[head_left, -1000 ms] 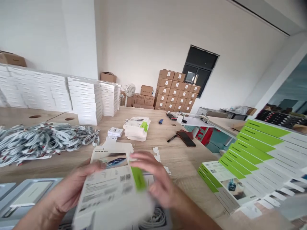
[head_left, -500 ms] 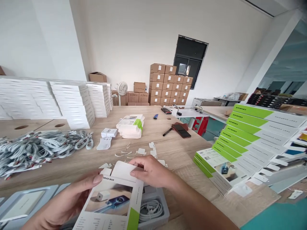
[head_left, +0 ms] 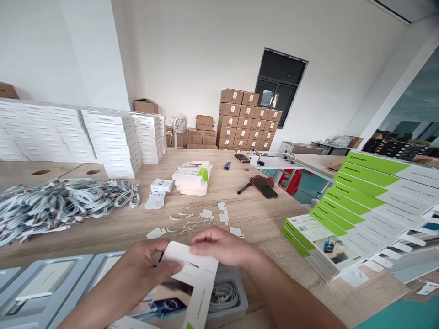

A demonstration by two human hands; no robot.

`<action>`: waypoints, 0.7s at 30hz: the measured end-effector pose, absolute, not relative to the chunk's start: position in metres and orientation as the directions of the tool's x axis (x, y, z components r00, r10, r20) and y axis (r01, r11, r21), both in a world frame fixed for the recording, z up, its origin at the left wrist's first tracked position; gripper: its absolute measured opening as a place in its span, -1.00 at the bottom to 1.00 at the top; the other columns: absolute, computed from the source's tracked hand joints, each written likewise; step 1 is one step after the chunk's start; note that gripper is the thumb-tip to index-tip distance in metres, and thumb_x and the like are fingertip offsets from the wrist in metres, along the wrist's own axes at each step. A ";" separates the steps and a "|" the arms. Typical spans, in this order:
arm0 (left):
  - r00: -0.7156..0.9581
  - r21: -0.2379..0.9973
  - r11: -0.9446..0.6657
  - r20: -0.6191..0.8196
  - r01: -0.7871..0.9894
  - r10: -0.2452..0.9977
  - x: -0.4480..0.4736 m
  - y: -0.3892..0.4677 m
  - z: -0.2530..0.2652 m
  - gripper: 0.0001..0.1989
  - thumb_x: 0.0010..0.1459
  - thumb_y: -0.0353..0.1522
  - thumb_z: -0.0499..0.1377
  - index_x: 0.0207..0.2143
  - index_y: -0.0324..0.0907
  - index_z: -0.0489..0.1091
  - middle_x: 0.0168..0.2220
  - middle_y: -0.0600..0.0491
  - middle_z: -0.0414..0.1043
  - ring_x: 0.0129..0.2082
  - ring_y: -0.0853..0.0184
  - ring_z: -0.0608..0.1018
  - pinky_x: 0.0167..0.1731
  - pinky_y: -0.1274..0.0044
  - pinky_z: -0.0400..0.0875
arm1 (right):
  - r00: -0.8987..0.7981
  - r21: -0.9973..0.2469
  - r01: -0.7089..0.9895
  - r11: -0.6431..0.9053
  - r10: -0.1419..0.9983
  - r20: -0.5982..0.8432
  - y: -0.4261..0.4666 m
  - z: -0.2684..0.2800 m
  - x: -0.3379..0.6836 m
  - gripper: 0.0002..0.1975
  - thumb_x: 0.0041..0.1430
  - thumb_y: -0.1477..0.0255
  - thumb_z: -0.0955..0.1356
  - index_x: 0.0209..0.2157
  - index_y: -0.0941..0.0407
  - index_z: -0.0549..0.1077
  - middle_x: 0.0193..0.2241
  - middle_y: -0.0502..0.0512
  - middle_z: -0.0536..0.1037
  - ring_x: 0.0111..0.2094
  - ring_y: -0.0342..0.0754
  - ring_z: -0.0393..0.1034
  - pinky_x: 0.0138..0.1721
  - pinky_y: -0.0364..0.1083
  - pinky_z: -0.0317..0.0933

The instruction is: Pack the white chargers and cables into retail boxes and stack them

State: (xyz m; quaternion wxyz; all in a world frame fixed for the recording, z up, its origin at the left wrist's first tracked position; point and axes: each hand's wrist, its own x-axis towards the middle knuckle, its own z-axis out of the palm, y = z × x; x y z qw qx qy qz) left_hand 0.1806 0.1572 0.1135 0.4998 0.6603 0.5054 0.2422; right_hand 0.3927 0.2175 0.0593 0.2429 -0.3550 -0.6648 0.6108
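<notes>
A printed white and green cardboard box point(head_left: 199, 301) is between my hands at the bottom centre, its white end flap point(head_left: 180, 251) towards the far side. My left hand point(head_left: 147, 265) grips the flap's left side, thumb lying on top. At its right edge my right hand point(head_left: 221, 246) pinches the same flap. Under the box, partly covered, sits a grey tray point(head_left: 243, 297) with a coiled white cable point(head_left: 224, 294). To the left, my forearm partly hides grey trays point(head_left: 80, 267), one holding a flat pale block point(head_left: 46, 278).
Bundled grey cables point(head_left: 68, 201) lie at left, before stacked white boxes point(head_left: 118, 146). Cut card scraps point(head_left: 187, 217) lie beyond my hands. Flattened cartons point(head_left: 192, 180), paper cards point(head_left: 156, 196), a marker point(head_left: 244, 188) and a phone point(head_left: 265, 187) are farther back. Green-white boxes point(head_left: 363, 201) rise at right.
The box's end flap has folded down towards me over the printed face. My left hand has moved right onto the flap, and the view has shifted slightly left.
</notes>
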 end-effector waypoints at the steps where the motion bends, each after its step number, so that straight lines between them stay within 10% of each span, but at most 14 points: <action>1: 0.383 0.918 0.017 -0.182 0.396 0.906 0.180 0.157 0.112 -0.74 0.12 -0.16 0.20 -0.27 -0.13 0.52 -0.30 0.10 0.59 -0.25 0.21 0.57 -0.25 0.56 0.40 | -0.617 -0.986 0.141 -0.088 0.771 -0.157 0.220 0.058 0.395 -0.67 0.01 0.19 0.46 -0.27 0.13 0.54 -0.39 -0.01 0.54 -0.45 -0.19 0.33 -0.46 -0.23 0.15; 10: 0.373 0.856 -0.057 -0.163 0.513 0.913 0.189 0.152 0.107 -0.83 0.09 -0.26 0.22 -0.45 -0.17 0.51 -0.46 0.15 0.50 -0.40 0.33 0.50 -0.42 0.61 0.30 | -0.832 -0.947 0.320 -0.018 0.473 -0.290 0.229 0.059 0.405 -0.77 -0.03 0.35 0.48 -0.32 0.17 0.57 -0.64 -0.14 0.41 -0.62 -0.28 0.20 -0.61 -0.29 0.07; 15: 0.460 0.912 0.019 -0.225 0.410 0.859 0.193 0.151 0.109 -0.81 0.12 -0.27 0.18 -0.31 -0.18 0.53 -0.35 0.09 0.57 -0.29 0.26 0.55 -0.30 0.56 0.36 | -0.792 -0.964 0.267 0.013 0.573 -0.211 0.237 0.063 0.416 -0.77 0.03 0.31 0.45 -0.32 0.17 0.53 -0.56 -0.08 0.46 -0.61 -0.25 0.26 -0.59 -0.26 0.12; 21: 0.491 0.831 -0.095 -0.228 0.549 0.841 0.196 0.141 0.092 -0.76 0.12 -0.17 0.16 -0.28 -0.08 0.53 -0.30 0.13 0.54 -0.34 0.32 0.51 -0.39 0.61 0.33 | -0.275 -0.765 0.530 0.366 0.928 0.254 0.267 0.040 0.422 -0.74 0.24 0.44 0.24 -0.17 0.12 0.54 -0.33 0.10 0.58 -0.38 -0.10 0.46 -0.29 -0.12 0.32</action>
